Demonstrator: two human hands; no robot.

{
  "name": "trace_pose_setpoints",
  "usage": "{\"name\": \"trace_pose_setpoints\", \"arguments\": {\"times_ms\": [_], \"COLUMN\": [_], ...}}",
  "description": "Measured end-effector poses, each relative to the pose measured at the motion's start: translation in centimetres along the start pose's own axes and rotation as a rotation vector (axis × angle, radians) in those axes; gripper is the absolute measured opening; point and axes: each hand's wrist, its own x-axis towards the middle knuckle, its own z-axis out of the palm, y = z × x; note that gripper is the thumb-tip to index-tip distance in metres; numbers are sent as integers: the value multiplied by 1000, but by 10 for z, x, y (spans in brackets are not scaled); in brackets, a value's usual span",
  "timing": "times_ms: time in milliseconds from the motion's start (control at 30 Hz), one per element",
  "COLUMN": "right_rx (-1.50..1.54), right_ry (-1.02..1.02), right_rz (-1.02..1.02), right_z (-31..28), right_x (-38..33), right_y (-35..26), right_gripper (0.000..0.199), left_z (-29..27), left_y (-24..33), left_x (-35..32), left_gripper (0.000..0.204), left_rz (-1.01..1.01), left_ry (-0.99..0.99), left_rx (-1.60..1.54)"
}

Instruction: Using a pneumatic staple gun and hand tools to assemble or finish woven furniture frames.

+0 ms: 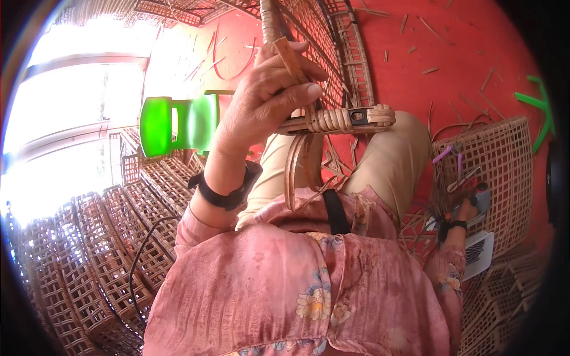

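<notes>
My left hand (pixel 270 92) is closed around a flat cane strip (pixel 289 59), the thumb pressed against the fingers. Just below the fingertips lies a rattan-wrapped bar (pixel 338 120) of a woven frame, its bound end over my right knee. A loose loop of cane (pixel 291 172) hangs from it toward my lap. Low at the right, my right hand (pixel 466 212) is closed on a grey tool with a reddish part (pixel 482 197). It is too small and shaded to tell its kind. The tool is above an open-weave rattan panel (pixel 504 172).
A woven rattan frame (pixel 356 53) extends away from my knees. Scissors with purple handles (pixel 451 157) rest on the right panel, near a white tray (pixel 480 252). Stacked woven panels (pixel 77 261) fill the left. A green chair (pixel 178 124) stands ahead-left; cane scraps litter the red floor (pixel 439 59).
</notes>
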Motion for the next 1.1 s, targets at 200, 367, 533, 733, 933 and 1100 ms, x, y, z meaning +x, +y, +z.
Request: {"name": "trace_pose_setpoints", "arguments": {"times_ms": [200,367,533,733,933,1100], "right_rx": [149,187,581,723,1003,853], "right_ry": [-59,-146,-98,-388,-733,-1080], "right_rz": [45,1,60,-36,-411,-573], "right_z": [2,-26,-82,-169,-250,-302], "right_x": [0,-18,-32,-141,-282,-370], "right_y": [12,-24,-34,-155,-282,-363], "right_gripper": [56,47,26,35,43,42], "left_z": [-1,1,11,17,9,12], "left_y": [1,-4,-4,-15,-26,-30], "left_x": [5,1,4,6,5,18], "left_gripper": [23,21,21,26,24,23], "left_rz": [60,89,131,188,274,290], "left_ry": [-36,16,45,73,50,-82], "left_rx": [38,65,64,71,155,128]}}
